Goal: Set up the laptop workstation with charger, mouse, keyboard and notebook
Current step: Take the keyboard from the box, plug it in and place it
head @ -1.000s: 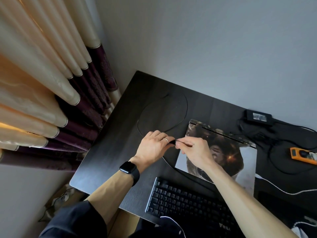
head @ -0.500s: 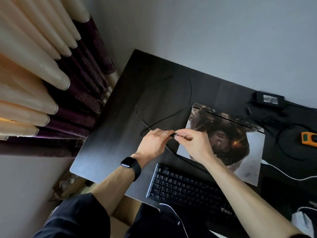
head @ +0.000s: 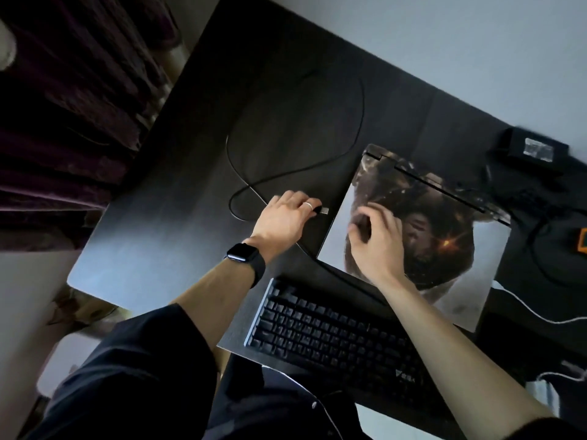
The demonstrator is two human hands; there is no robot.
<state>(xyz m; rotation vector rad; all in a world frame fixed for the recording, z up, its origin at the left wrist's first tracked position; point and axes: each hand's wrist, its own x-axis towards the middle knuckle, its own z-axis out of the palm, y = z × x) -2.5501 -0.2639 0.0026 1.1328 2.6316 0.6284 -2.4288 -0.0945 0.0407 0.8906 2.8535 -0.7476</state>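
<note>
A closed laptop [head: 444, 281] with a printed picture on its lid lies on the dark desk [head: 178, 236]. My left hand [head: 286, 217] grips the black USB plug [head: 322, 210] of the keyboard cable [head: 317, 163], its metal tip pointing at the laptop's left edge, a short gap away. My right hand [head: 374, 242] hovers over the lid, fingers loosely curled and blurred, holding nothing. The black keyboard [head: 333, 341] sits at the desk's front edge below the laptop. The black charger brick [head: 530, 150] lies at the back right.
The cable loops across the left part of the desk. Black cords tangle at the right near an orange object [head: 582, 244], and a white cable [head: 533, 312] runs past the laptop's right corner. Dark curtains [head: 73, 115] hang to the left, a pale wall behind.
My hands have parted: the right let go of the plug and rose over the laptop lid. The left keeps the plug, moved toward the laptop's left edge. The view tilted down.
</note>
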